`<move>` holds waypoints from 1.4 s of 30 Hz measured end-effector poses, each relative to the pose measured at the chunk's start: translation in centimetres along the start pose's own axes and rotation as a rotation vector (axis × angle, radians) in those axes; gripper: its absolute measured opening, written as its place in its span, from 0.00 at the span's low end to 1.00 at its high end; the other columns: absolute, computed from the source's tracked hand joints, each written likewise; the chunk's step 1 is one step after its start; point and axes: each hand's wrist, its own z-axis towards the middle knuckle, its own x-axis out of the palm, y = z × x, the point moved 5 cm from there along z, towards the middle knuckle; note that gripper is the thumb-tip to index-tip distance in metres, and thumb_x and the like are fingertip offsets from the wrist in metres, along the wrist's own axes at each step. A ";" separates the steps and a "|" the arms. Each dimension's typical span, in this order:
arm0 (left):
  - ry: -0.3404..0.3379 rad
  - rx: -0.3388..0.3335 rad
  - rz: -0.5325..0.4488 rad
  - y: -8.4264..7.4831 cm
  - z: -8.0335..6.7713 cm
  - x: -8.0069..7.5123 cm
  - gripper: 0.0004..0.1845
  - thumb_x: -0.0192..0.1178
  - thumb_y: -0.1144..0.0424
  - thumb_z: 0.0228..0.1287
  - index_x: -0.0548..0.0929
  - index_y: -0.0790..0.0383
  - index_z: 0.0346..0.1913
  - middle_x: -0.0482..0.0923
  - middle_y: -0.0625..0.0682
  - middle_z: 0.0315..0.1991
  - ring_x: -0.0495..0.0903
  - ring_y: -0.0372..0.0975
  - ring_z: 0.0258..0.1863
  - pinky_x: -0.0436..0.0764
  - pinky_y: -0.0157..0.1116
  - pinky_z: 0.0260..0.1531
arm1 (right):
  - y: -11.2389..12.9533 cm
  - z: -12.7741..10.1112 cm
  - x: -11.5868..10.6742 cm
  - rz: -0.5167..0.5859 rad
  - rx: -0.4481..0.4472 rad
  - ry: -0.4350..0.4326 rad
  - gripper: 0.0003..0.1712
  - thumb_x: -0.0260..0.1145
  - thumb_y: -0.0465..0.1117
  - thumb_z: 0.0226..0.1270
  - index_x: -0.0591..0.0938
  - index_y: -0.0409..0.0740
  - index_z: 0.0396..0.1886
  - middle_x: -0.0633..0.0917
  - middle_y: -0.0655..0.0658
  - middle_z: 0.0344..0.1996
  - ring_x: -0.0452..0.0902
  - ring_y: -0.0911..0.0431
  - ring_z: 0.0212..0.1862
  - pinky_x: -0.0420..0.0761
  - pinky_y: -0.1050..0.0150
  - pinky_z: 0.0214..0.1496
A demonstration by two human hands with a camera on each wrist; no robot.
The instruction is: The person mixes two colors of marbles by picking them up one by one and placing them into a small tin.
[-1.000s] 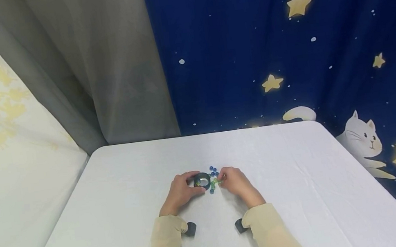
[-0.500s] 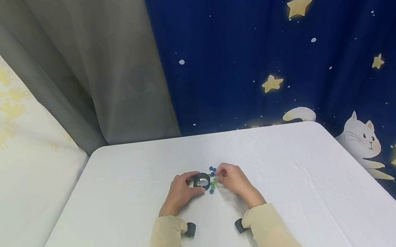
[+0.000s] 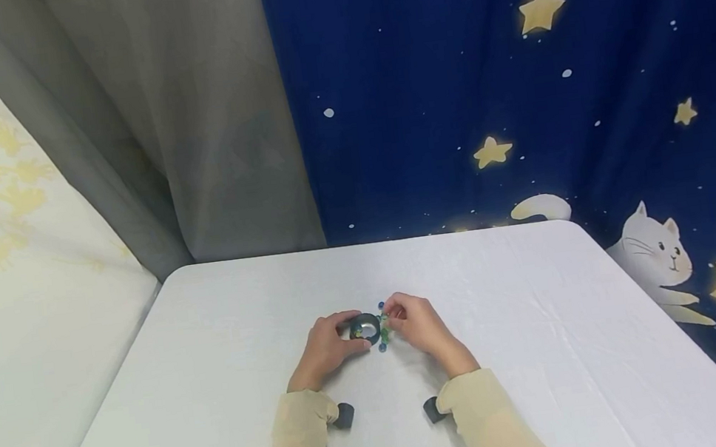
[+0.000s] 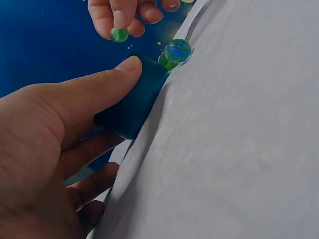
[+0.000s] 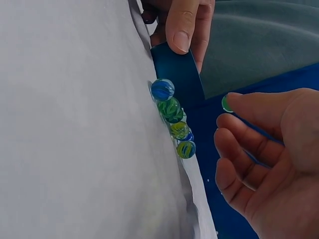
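Note:
My left hand (image 3: 329, 346) grips a small, dark, round container (image 4: 137, 102) by its side, thumb near the rim. In the head view its opening faces up, with a bit of yellow-green showing inside. My right hand (image 3: 419, 324) pinches a green marble (image 4: 119, 35) between thumb and fingers, raised above the table and just right of the container. Beside the container lies a loose line of glass marbles: a blue one (image 5: 163, 89), a green one (image 5: 170, 108) and yellow-and-blue ones (image 5: 186, 149). The right fingers hide part of this group in the head view.
A white cloth covers the table (image 3: 234, 417). Behind it hang a grey curtain (image 3: 236, 156) and a dark blue curtain (image 3: 416, 97) printed with stars and a cat. Dark camera mounts (image 3: 344, 416) sit at both wrists.
From low among the marbles, my right hand has lifted and shifted left toward the container, now with a green marble between its fingertips. My left hand and the container have stayed put.

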 end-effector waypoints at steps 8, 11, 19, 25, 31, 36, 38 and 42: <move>-0.004 -0.002 -0.003 -0.1 -0.2 -0.1 0.32 0.77 0.51 0.46 0.82 0.51 0.57 0.79 0.53 0.51 0.75 0.48 0.49 0.74 0.50 0.51 | 0.2 -0.1 0.2 0.017 -0.046 0.016 0.09 0.69 0.30 0.60 0.83 0.45 0.39 0.82 0.54 0.28 0.77 0.60 0.34 0.78 0.62 0.40; -0.003 -0.006 -0.007 -0.1 -0.3 0.0 0.32 0.77 0.51 0.46 0.82 0.52 0.57 0.79 0.53 0.51 0.75 0.49 0.51 0.74 0.50 0.53 | 0.3 -0.2 0.3 0.021 -0.058 0.020 0.09 0.69 0.30 0.60 0.83 0.46 0.39 0.82 0.54 0.29 0.77 0.60 0.34 0.78 0.62 0.41; -0.003 -0.003 -0.009 -0.2 -0.5 0.0 0.32 0.77 0.52 0.46 0.82 0.53 0.57 0.80 0.54 0.53 0.75 0.50 0.52 0.74 0.51 0.53 | 0.5 -0.3 0.5 0.035 -0.088 0.019 0.09 0.69 0.31 0.61 0.82 0.46 0.39 0.83 0.55 0.29 0.78 0.61 0.34 0.79 0.63 0.40; -0.008 -0.007 -0.010 -0.3 -0.6 0.1 0.32 0.77 0.51 0.46 0.82 0.52 0.57 0.79 0.54 0.52 0.75 0.48 0.50 0.74 0.51 0.52 | 0.7 -0.4 0.7 0.044 -0.096 0.016 0.08 0.69 0.33 0.62 0.82 0.47 0.40 0.83 0.55 0.28 0.78 0.61 0.33 0.79 0.64 0.40; -0.010 -0.005 -0.011 -0.4 -0.7 0.1 0.32 0.77 0.51 0.45 0.82 0.52 0.57 0.79 0.53 0.50 0.75 0.47 0.48 0.74 0.50 0.51 | 0.7 -0.6 0.7 0.047 -0.096 -0.001 0.08 0.69 0.33 0.62 0.82 0.47 0.40 0.82 0.56 0.26 0.77 0.60 0.33 0.78 0.63 0.39; -0.013 -0.005 -0.002 -0.5 -0.8 0.1 0.31 0.77 0.52 0.46 0.82 0.52 0.57 0.79 0.52 0.49 0.74 0.45 0.46 0.74 0.49 0.50 | 0.9 -0.6 0.6 0.045 -0.106 -0.025 0.08 0.69 0.34 0.63 0.82 0.48 0.40 0.82 0.56 0.26 0.78 0.61 0.32 0.79 0.63 0.38; -0.015 -0.004 -0.002 -0.6 -0.8 0.1 0.31 0.77 0.52 0.46 0.82 0.52 0.57 0.80 0.52 0.49 0.74 0.45 0.46 0.74 0.49 0.50 | 1.0 -0.6 0.5 0.047 -0.107 -0.038 0.08 0.69 0.34 0.63 0.82 0.48 0.40 0.82 0.56 0.27 0.78 0.60 0.33 0.79 0.63 0.38; -0.018 -0.003 -0.005 -0.6 -0.9 0.1 0.31 0.77 0.52 0.46 0.82 0.53 0.57 0.80 0.52 0.49 0.74 0.44 0.45 0.74 0.49 0.49 | 1.0 -0.6 0.4 0.054 -0.104 -0.058 0.08 0.69 0.34 0.62 0.82 0.49 0.39 0.83 0.55 0.28 0.78 0.60 0.32 0.79 0.63 0.37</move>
